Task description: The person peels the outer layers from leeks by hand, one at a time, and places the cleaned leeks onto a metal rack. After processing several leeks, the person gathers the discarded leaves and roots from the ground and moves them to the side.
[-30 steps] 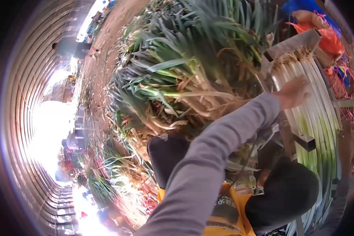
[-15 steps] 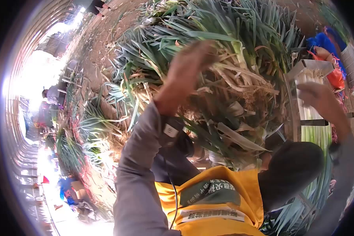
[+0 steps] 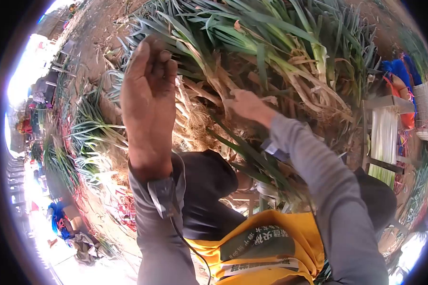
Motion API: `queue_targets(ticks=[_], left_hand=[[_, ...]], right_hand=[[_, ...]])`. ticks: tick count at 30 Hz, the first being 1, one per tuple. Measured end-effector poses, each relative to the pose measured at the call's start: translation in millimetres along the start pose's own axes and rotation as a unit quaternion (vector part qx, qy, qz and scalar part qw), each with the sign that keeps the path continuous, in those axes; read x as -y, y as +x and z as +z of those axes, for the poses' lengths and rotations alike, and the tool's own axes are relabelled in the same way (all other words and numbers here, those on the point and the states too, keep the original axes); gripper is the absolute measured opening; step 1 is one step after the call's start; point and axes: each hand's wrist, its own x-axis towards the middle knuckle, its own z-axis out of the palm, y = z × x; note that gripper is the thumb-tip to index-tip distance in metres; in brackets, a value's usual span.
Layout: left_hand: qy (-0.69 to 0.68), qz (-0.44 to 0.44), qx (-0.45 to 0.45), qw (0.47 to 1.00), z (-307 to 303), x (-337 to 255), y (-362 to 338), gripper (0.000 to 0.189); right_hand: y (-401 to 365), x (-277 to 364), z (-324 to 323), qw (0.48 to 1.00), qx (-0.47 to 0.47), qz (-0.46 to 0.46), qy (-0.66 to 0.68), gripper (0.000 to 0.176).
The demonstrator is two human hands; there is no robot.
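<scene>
A heap of leeks (image 3: 271,52) with green leaves and pale, rooty ends spreads in front of me. My left hand (image 3: 150,104) is raised on the left, palm turned up, fingers loosely curled and apart. Nothing shows in it, and leek leaves lie just behind its fingertips. Across the middle of the heap reaches my right hand (image 3: 252,107), its fingers closed at the stem of a leek (image 3: 218,83). Part of that grip is hidden by the hand itself. Dry, brownish outer leaves hang around the stems.
On the right, trimmed white leeks (image 3: 384,133) lie in a metal-ended frame (image 3: 389,103). Beside it are blue strands (image 3: 395,71) and an orange-red bag (image 3: 406,114). More leeks (image 3: 88,128) lie on the ground at left. A yellow apron (image 3: 271,237) covers my lap.
My right hand has left the frame of white leeks and come to the stem in the heap. My left hand has moved left and turned palm up. The view has shifted.
</scene>
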Motion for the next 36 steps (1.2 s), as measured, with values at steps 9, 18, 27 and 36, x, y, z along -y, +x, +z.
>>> queue_targets(ticks=[9,18,27,36], left_hand=[[-0.032,0.015,-0.022,0.999,-41.3,-22.6,-1.3,0.022],[-0.062,0.034,-0.003,0.997,-58.0,-28.8,2.3,0.022],[-0.074,0.053,-0.033,0.995,-65.7,-32.7,3.0,0.019],[-0.055,0.062,-0.072,0.994,-66.3,-32.1,9.3,0.018]], right_hand=[[34.6,-6.2,17.1,0.971,-0.172,0.114,0.125,0.037],[1.1,-38.9,-45.8,0.951,-0.240,0.077,0.181,0.037],[36.3,27.4,44.3,0.966,-0.245,-0.082,0.031,0.029],[50.9,61.9,66.7,0.997,-0.003,-0.045,-0.060,0.023]])
